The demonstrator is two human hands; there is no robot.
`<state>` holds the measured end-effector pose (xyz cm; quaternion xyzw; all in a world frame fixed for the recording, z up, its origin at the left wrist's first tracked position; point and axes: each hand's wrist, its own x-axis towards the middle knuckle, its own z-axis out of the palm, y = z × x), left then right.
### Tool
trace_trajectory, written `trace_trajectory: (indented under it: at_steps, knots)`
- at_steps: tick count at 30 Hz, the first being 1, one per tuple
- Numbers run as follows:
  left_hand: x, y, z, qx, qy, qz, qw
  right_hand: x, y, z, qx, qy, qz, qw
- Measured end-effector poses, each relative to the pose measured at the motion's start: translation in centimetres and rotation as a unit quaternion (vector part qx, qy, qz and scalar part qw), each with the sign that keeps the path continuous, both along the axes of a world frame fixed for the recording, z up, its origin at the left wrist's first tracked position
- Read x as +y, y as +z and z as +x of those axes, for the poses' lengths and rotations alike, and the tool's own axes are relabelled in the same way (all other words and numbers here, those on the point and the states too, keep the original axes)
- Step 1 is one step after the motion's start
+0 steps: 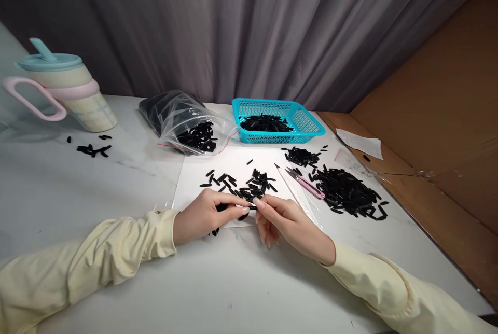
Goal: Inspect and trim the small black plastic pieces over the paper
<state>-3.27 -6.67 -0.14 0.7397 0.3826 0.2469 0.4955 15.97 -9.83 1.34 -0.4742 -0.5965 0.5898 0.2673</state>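
Note:
Between the fingertips of my left hand (pixel 210 214) and my right hand (pixel 286 220) is a small black piece (pixel 252 208), pinched from both sides. Both hands are over the near edge of a white sheet (pixel 190 178). Loose black pieces (pixel 257 183) lie scattered on the sheet just beyond my fingers, and a few more show under and beside my left hand. Right of the sheet, pink-handled scissors or snips (pixel 311 187) lie close to a large heap of black pieces (pixel 350 191).
A blue basket (pixel 268 138) of black pieces stands at the back, beside an open clear bag (pixel 182 126) of them. A tumbler (pixel 89 100) stands at the back left, near a few loose pieces (pixel 93 151). A smaller heap (pixel 302 156) lies before the basket.

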Motion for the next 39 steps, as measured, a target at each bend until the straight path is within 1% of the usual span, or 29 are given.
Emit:
trace_trajectory:
  at_steps: [5, 10, 13, 18, 26, 31, 39]
  knots:
    - [-0.06, 0.45, 0.11, -0.011, 0.006, -0.001, 1.0, 0.06, -0.17, -0.08, 0.053, 0.013, -0.066, 0.996]
    - [-0.01, 0.61, 0.11, -0.02, 0.003, -0.023, 1.0, 0.36, -0.5, -0.19, 0.143, 0.034, -0.146, 0.978]
    - [0.02, 0.65, 0.06, -0.028, 0.002, -0.03, 0.999, 0.56, -0.67, -0.19, 0.172, 0.037, -0.169, 0.97]
    - [0.08, 0.66, -0.04, -0.035, -0.001, -0.032, 0.999, 0.71, -0.67, -0.2, 0.185, 0.045, -0.168, 0.967]
    - [0.15, 0.68, 0.15, -0.056, 0.014, -0.078, 0.995, 0.85, -0.68, -0.24, 0.191, 0.044, -0.166, 0.966]
    - [0.11, 0.71, 0.17, -0.045, 0.034, -0.077, 0.995, 0.94, -0.85, -0.1, 0.205, 0.056, -0.177, 0.961]
    - [-0.01, 0.76, 0.21, -0.033, 0.039, -0.068, 0.996, 0.98, -1.0, 0.05, 0.213, 0.059, -0.176, 0.959]
